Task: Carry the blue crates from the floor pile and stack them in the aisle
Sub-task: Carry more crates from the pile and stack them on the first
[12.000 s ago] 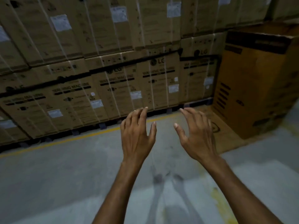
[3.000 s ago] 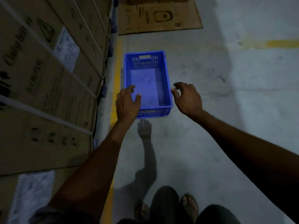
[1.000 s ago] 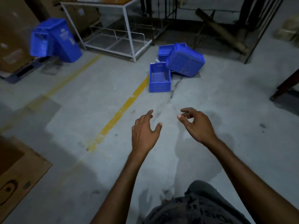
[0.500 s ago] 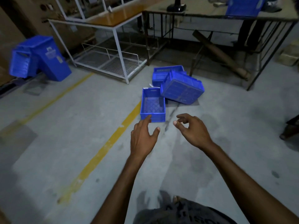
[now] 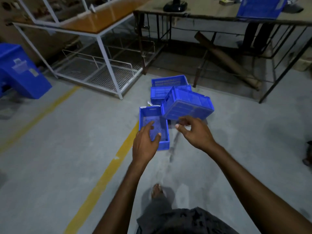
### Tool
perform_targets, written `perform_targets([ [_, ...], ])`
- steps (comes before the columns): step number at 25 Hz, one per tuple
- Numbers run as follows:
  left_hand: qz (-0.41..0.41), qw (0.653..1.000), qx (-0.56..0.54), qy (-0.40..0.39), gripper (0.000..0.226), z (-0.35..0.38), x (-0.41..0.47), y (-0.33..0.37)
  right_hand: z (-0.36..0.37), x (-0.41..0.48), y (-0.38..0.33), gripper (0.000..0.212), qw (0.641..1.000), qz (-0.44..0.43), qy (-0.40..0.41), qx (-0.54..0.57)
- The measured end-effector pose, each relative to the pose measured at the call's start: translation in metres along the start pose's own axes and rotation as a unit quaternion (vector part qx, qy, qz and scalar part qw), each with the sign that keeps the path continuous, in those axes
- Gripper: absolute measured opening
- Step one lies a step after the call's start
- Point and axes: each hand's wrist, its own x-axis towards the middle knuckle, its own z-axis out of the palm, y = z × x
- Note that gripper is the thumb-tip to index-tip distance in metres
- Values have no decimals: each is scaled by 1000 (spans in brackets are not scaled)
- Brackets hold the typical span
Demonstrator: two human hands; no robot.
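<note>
The floor pile (image 5: 175, 102) lies on the grey concrete floor (image 5: 244, 132) just in front of the dark metal table (image 5: 211, 16), and every place below is given from that pile. It holds 4 blue crates. The nearest crate (image 5: 163, 132) sits upright with its open top facing up, at the near left edge of the pile. A tilted crate (image 5: 187, 105) leans beside it on the right, its ribbed bottom and side showing, its left edge touching the upright crate's far right corner. Behind these, 2 more crates (image 5: 168, 86) sit one behind the other, close to the table legs.

The left hand (image 5: 145, 144) hovers over the near end of the upright crate, fingers spread and empty. The right hand (image 5: 195, 132) hangs just in front of the tilted crate's lower edge, fingers loosely curled, gripping nothing.

Near side of the pile, the floor is bare. 1 yellow line (image 5: 108, 169) runs diagonally from the upright crate's left side toward the viewer, and a second yellow line (image 5: 42, 108) runs further left. To the right of the pile the concrete is open as far as the table's angled leg. To the far left stands 1 white wire-shelf trolley (image 5: 99, 71) with an orange top, and beyond it 1 blue bin (image 5: 22, 73), tipped. 1 more blue crate (image 5: 260, 7) sits on the table top behind the pile. A cardboard tube (image 5: 226, 59) leans under the table.
</note>
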Motion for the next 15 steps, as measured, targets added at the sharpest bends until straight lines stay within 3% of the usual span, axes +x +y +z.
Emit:
perform_targets([
  [9,-3,996,-32,-85,51,36,236,5,-4,219,39,35,998,37,12,-39],
  [15,-85,992,-35,-86,50,100,333,-20,33,348,116,36,995,62,-82,-18],
])
